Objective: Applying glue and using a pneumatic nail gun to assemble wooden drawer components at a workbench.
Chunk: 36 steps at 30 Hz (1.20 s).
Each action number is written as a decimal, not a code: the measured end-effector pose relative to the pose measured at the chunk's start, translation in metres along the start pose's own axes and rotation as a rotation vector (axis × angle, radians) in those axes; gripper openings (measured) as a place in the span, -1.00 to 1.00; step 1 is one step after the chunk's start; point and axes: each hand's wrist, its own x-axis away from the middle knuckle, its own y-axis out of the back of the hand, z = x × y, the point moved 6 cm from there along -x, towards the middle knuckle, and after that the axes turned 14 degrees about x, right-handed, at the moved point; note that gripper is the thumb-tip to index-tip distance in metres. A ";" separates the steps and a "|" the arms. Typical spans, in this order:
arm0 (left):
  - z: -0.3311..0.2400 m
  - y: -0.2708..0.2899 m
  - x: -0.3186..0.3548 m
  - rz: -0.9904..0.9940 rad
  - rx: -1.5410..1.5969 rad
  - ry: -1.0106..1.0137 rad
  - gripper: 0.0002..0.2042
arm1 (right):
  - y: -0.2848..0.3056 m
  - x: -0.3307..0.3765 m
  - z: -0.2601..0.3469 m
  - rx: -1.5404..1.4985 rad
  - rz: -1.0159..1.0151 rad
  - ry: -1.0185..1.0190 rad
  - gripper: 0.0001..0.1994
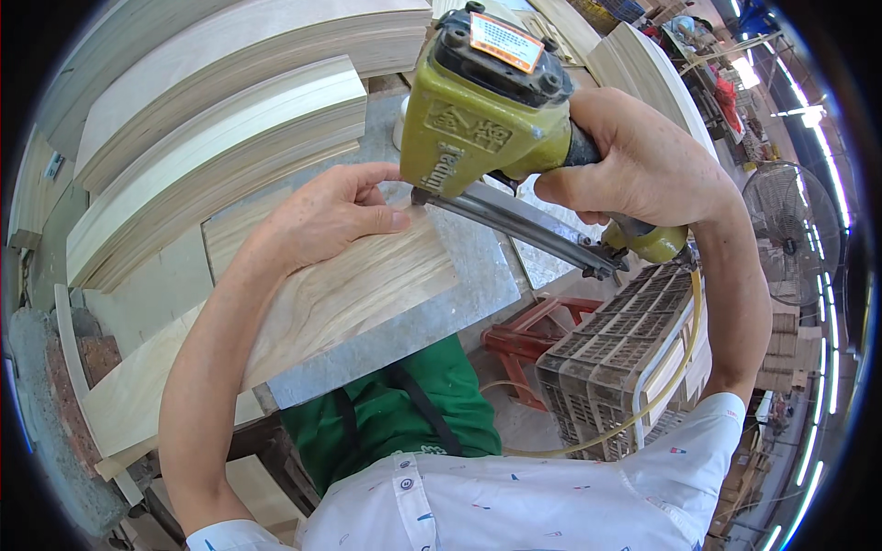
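Observation:
A green pneumatic nail gun is gripped by its handle in my right hand. Its nose is down at the far right part of a light wooden board, close to my left fingertips; whether it touches the wood I cannot tell. My left hand rests on the board, thumb on its top face and index finger stretched toward the gun. The other left fingers curl out of sight over the far edge. Under the board lies a grey metal sheet on the bench. A yellow air hose hangs from the gun's handle.
Stacks of wooden boards stand along the far left, with another stack at the far right. Right of my body are a plastic crate and a red stool. A standing fan is farther right.

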 end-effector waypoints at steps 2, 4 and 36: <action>0.002 0.000 -0.001 0.006 0.020 0.002 -0.49 | 0.000 0.000 0.001 0.001 -0.009 0.005 -0.73; 0.000 -0.003 -0.002 0.022 0.038 -0.001 -0.49 | 0.000 0.001 0.001 0.003 0.018 -0.003 -0.73; -0.011 -0.003 0.008 -0.006 -0.135 -0.060 -0.52 | 0.000 0.042 -0.035 -0.043 -0.106 -0.171 -0.72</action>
